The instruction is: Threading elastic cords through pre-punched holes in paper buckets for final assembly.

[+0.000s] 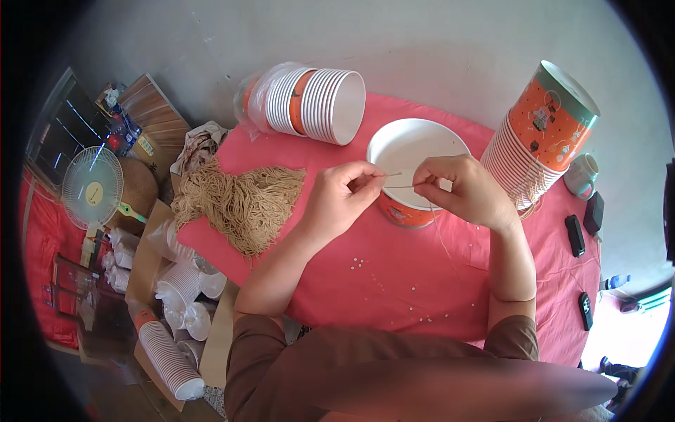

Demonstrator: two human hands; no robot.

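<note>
My left hand [342, 197] pinches a thin needle [394, 174] between thumb and forefinger, its tip pointing right. My right hand [464, 190] pinches the end of a pale thread [440, 228] that hangs down over the pink cloth. Both hands meet just above an orange paper bowl [408, 144] with a white inside. Small white beads [358, 262] lie scattered on the cloth below the hands.
A low table under a pink cloth [394, 295] carries a pile of tan strings [242, 197], a lying stack of bowls [316, 104] and a leaning stack [541, 133]. Dark devices [575, 234] sit at right. Cups in a box [176, 302] and a fan [93, 186] are left.
</note>
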